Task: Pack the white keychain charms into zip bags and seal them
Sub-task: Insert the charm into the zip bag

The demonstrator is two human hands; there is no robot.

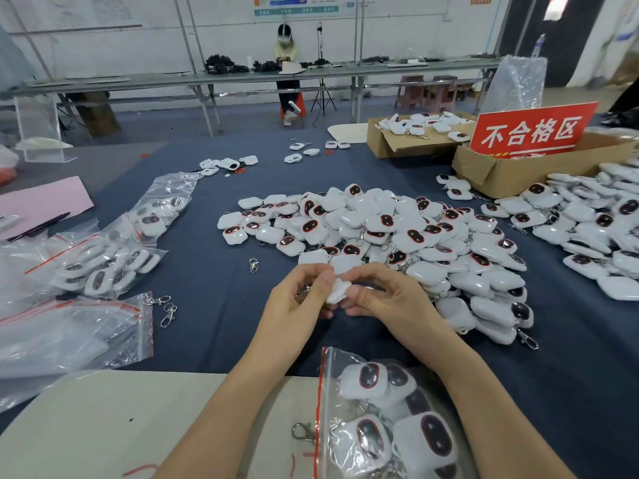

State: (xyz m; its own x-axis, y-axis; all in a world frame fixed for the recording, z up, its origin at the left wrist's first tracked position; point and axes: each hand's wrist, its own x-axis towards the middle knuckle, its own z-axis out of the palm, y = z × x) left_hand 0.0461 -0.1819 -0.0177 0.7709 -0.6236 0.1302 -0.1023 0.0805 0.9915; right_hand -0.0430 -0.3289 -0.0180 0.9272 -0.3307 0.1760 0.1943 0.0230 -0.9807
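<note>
I have one white charm (pixel 338 289) pinched between both hands over the dark blue cloth (pixel 207 278) — my left hand (pixel 299 299) curls around its left side, my right hand (pixel 387 299) grips it from the right with thumb and fingertips. Both hands are closed on it, and it sits edge-on, so I cannot tell which face is up.

Just beyond my fingers, toward the right, lies the big pile of charms (pixel 397 236), white with dark oval windows and metal clips. Near me, between my forearms, a zip bag (pixel 380 416) holds several charms; its red-striped mouth faces left, and I cannot tell whether it is sealed. A loose clip (pixel 304 433) lies just beside it on the pale board (pixel 103 426).

On the left are more filled bags (pixel 114 257) and a flat stack of empty bags (pixel 69 333). Far right — a cardboard box (pixel 501 171) with a red sign (pixel 532 131).
</note>
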